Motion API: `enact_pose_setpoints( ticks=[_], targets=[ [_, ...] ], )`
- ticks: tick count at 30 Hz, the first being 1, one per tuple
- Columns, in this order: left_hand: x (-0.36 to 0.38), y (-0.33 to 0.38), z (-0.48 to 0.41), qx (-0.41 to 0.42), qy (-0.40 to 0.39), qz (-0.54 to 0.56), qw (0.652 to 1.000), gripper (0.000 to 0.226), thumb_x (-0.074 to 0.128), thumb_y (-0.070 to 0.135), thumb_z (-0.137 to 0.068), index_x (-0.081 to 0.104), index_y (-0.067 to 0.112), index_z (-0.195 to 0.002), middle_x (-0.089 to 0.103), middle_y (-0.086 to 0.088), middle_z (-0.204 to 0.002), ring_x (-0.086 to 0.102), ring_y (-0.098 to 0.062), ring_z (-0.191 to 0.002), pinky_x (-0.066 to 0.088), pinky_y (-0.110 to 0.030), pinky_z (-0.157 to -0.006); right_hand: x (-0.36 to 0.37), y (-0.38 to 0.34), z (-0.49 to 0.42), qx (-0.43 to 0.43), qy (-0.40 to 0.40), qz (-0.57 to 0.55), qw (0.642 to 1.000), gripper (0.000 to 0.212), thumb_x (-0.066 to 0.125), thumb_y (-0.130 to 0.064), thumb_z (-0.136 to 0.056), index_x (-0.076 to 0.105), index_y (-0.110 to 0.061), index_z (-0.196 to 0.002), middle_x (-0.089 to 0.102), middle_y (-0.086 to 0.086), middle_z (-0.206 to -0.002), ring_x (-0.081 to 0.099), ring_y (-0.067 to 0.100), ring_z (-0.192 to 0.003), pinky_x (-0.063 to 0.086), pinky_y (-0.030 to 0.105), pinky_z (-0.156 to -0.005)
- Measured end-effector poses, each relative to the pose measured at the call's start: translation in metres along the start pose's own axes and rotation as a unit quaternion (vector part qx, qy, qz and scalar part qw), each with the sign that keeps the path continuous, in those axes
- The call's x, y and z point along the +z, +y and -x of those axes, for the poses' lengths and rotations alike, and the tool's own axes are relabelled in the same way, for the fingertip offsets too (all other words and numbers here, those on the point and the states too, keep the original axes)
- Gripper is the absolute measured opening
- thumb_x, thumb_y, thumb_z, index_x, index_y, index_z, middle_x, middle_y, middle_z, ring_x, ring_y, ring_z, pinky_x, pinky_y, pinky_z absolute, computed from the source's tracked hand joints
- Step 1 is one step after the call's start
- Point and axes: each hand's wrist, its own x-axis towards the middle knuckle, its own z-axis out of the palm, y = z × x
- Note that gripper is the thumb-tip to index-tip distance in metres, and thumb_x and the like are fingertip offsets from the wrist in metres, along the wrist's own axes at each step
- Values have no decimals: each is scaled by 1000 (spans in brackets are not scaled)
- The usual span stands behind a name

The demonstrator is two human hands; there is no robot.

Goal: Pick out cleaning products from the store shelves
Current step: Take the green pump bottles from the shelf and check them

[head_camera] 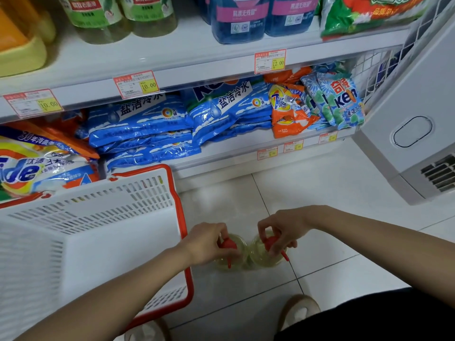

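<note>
Two clear bottles of pale green liquid with red pump tops sit side by side low over the tiled floor, seen from above. My left hand [208, 242] grips the red pump of the left bottle [234, 263]. My right hand [283, 230] grips the red pump of the right bottle [261, 254]. The bottles touch each other. A white shopping basket [98, 232] with a red rim stands just left of my left hand.
Shelves ahead hold blue detergent bags [147, 129], a Tide bag [37, 168], orange and Keon bags [344, 102], green bottles [118, 16] and blue bottles [241, 18] above. A white freezer [413, 124] stands at right. My shoes show at the bottom.
</note>
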Motion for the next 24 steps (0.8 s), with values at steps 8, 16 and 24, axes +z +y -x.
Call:
enact_pose_setpoints(
  ticks=[8,16,24],
  targets=[
    [-52,-11,-6,26,-136,6,990,53,60,61,-84,57,31,-127,65,5,-112,60,-9,-94,50,-24,-84,-13,-8,5,18,-13,-7,1000,43,72,-41,-87,53,-18,-118,69,15,-89,64,16,-69,58,33,-74],
    [-35,-2,-7,51,-190,-54,979,67,62,59,-84,45,29,-141,55,0,-135,52,-21,-119,39,-26,-87,-18,-10,7,23,35,-44,998,41,73,-45,-84,55,-20,-112,72,5,-85,63,5,-58,56,28,-70],
    [-169,-12,7,103,266,-20,958,41,60,44,-92,59,26,-129,59,3,-129,53,-16,-119,43,-35,-100,-104,-74,24,-37,269,41,962,44,64,-52,-87,58,-25,-122,71,-3,-96,61,5,-82,48,28,-80]
  ],
)
